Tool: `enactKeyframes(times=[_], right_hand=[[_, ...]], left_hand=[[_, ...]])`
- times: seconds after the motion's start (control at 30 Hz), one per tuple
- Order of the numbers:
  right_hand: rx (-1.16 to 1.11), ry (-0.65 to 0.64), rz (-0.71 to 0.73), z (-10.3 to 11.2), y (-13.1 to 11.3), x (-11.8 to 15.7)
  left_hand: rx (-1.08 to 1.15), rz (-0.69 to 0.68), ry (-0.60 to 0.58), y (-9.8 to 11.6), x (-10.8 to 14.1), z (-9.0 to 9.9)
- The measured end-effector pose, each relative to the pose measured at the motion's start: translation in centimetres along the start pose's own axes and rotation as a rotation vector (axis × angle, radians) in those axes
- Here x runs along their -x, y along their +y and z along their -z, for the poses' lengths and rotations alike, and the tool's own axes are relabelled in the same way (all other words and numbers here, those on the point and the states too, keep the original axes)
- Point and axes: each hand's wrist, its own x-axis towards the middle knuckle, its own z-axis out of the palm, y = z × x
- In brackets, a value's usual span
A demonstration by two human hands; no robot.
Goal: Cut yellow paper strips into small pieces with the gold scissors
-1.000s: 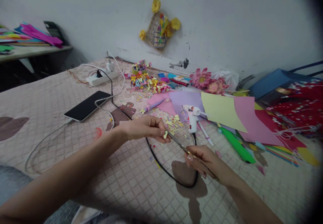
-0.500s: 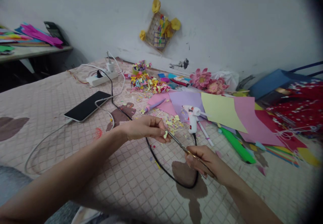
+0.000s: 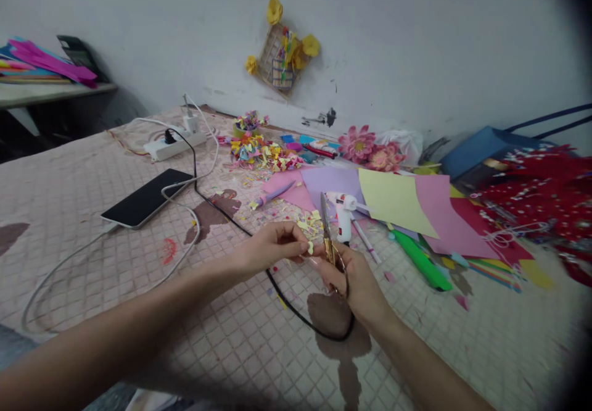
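Between the thumb and forefinger of my left hand point(image 3: 277, 247) is a small pale yellow paper piece point(image 3: 310, 247). My right hand point(image 3: 354, 278) is closed around the gold handles of a pair of scissors point(image 3: 328, 238), whose blades point up and away. The fingertips of both hands come close together at the paper piece; whether the right ones touch it I cannot tell. Behind the scissors lies a white glue gun point(image 3: 345, 216). Yellow paper scraps point(image 3: 308, 221) are scattered just beyond my hands.
Sheets of coloured paper point(image 3: 393, 198) spread to the right, beside a green cutter-like tool point(image 3: 420, 260). A tablet point(image 3: 148, 198) lies at the left, near a white power strip point(image 3: 173, 144). The black cord point(image 3: 296, 306) loops under my hands. A heap of paper bits point(image 3: 266, 152) sits at the back.
The scissors have swung from pointing at the left hand to pointing up and away. My right hand has come closer to my left, which still pinches the paper piece. The view has shifted slightly.
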Motion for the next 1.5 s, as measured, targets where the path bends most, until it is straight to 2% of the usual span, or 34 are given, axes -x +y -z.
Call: enactKeyframes(times=[0.3,0.43,0.57,0.7,0.93,1.03,1.17,1.27,1.4,1.5], right_hand=[[-0.064,0.043,-0.001,0.0,0.5,-0.3],[-0.054,0.011,-0.009,0.0,0.6,-0.3],[-0.026,-0.031,-0.012,0.0,0.6,-0.3],[-0.020,-0.058,-0.004,0.1,0.8,-0.3],[-0.176,0.070,0.014,0.1,1.2,-0.3],[-0.219,0.052,0.002,0.0,1.0,-0.3],[-0.181,0.004,-0.025,-0.1,1.0,-0.3],[-0.150,0.014,-0.011,0.0,1.2,-0.3],[-0.124,0.041,0.006,0.2,1.5,-0.5],[-0.091,0.031,0.003,0.3,1.4,-0.5]], left_hand=[[0.008,0.061,-0.038,0.1,0.0,0.3],[-0.035,0.009,-0.020,0.4,0.0,0.4],[-0.161,-0.076,-0.086,0.4,0.0,0.4],[-0.178,-0.058,-0.132,0.1,0.1,0.5],[-0.076,0.038,-0.059,0.4,0.1,0.3],[-0.072,0.034,-0.033,0.4,0.1,0.2],[-0.067,0.027,-0.034,0.2,0.0,0.1],[-0.071,0.050,-0.049,0.1,0.0,0.0],[-0.115,0.062,-0.103,0.0,0.0,0.2],[-0.162,0.018,-0.145,-0.1,0.0,0.5]])
